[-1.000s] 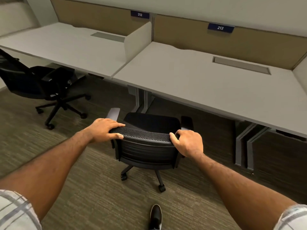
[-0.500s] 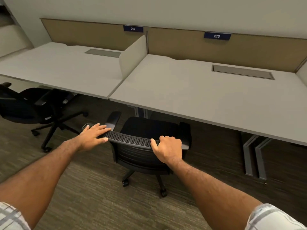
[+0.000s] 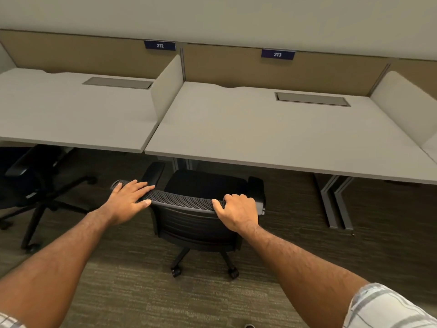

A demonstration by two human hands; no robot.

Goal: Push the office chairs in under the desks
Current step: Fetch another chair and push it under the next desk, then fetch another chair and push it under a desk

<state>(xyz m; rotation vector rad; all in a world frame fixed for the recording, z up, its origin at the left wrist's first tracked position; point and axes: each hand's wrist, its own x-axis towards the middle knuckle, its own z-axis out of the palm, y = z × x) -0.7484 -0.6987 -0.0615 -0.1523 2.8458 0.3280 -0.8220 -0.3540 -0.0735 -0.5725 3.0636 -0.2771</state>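
Observation:
A black mesh-backed office chair (image 3: 189, 218) stands in front of the grey desk labelled 213 (image 3: 272, 138), its seat front just under the desk edge. My left hand (image 3: 128, 197) lies flat on the left end of the backrest's top rim, fingers spread. My right hand (image 3: 237, 210) is curled over the right end of that rim, gripping it. A second black office chair (image 3: 30, 183) sits at the left, partly under the desk labelled 212 (image 3: 71, 114), turned sideways.
A low white divider (image 3: 165, 86) separates the two desks, another (image 3: 406, 110) stands at the right. Grey metal desk legs (image 3: 335, 209) rise from the carpet right of the chair. Tan panels back the desks.
The chair has rolled forward toward desk 213, its seat now reaching the desk edge. Both hands stayed on the backrest rim; my left hand flattened out. The view moved closer to the desks.

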